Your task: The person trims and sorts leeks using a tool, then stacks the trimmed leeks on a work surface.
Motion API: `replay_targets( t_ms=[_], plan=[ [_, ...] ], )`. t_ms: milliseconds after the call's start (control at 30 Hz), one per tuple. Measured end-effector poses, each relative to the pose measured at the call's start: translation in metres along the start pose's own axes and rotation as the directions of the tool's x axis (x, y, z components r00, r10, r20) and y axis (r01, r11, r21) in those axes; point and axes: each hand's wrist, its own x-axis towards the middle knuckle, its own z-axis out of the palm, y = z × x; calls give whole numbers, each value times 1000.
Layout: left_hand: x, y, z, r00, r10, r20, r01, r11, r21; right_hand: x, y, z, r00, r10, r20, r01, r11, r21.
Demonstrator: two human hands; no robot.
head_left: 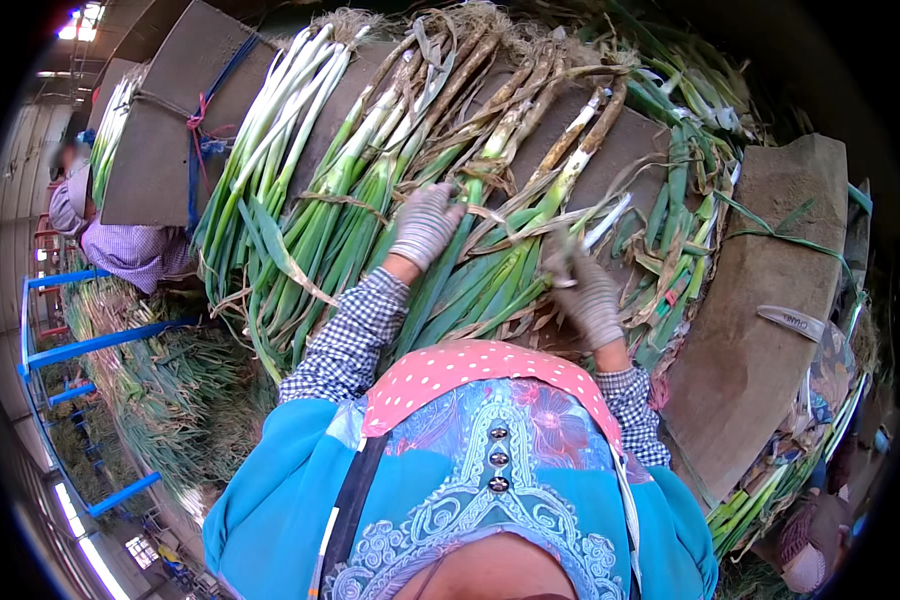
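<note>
The long green-and-white spring onions with muddy roots (490, 190) lie heaped across a curved brown board (610, 150) in front of the person. The left hand in a grey knit glove (425, 225) rests flat on the green stalks, fingers spread and released. The right hand in a grey knit glove (587, 295) is clenched around a few stalks — whether it also holds a tool I cannot tell. The step looks like sorting or stripping the stalks; the next move calls for a firm pull along 1 stalk. A grey oblong label (795, 320) lies on the brown slab (760, 330) at right. A blue-and-red cord (198, 125) ties the board at left — no other signs show.
</note>
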Motion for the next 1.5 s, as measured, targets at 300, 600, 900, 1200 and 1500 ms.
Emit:
replay_targets(
  t_ms=[300, 600, 900, 1200, 1500],
  plan=[
    [13, -17, -33, 961, 84, 265, 48, 888, -456, 10, -34, 8, 991, 118, -58, -122, 990, -71],
    [6, -63, 41, 950, 126, 287, 119, 700, -704, -23, -31, 54, 988, -124, -92, 111, 985, -132],
    [7, 1, 24, 960, 254, -120, -258, 966, -17, -3, -19, 26, 960, 158, -233, -201, 965, -171],
    [-7, 36, -231, 976, 145, -164, -218, 613, -759, -1, 23, 25, 932, 190, -309, -191, 981, 27],
    [138, -66, -273, 917, 231, -325, -33, 856, 515, -2, -32, 16, 987, -1, -158, -6, 999, -43]
  ],
)
